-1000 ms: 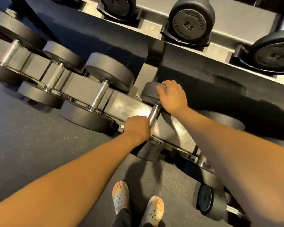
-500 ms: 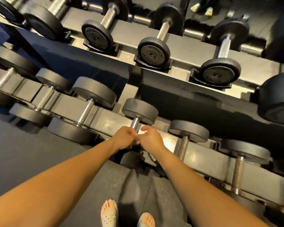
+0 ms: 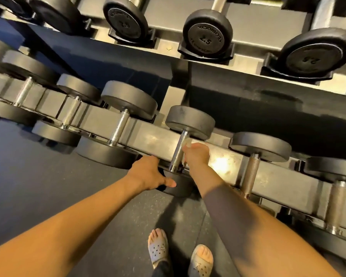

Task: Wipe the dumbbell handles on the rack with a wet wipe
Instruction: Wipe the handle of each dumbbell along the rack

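Setting: a gym with a dark rubber floor (image 3: 48,186) under a two-shelf metal rack (image 3: 152,136), seen from above; sandalled feet (image 3: 158,248) stand at the bottom edge.
Upper shelf: small dumbbells (image 3: 207,35) sit in cradles, end faces toward the viewer.
Lower shelf: larger dumbbells lie across the rail, each handle running from near to far.
Task item: the dumbbell (image 3: 190,121) lies straight ahead of the person, between the two hands. Its handle (image 3: 178,150) is bare metal, its long axis pointing away from the body and leaning slightly right at the far end.
Left hand (image 3: 146,173): holds the near head of this dumbbell, thumb laid across its face; the fingers pass over the rim, out of sight.
Right hand (image 3: 197,154): the nearer to the handle, touching its right side, fingers curled and pinching a pale wet wipe (image 3: 187,141).
Key relation: the handle lies just left of the right hand, along the line of reach. The stroke therefore probably runs lengthwise, with the left hand steadying.
Neighbouring handle (image 3: 250,172): to the right, apart from both hands.
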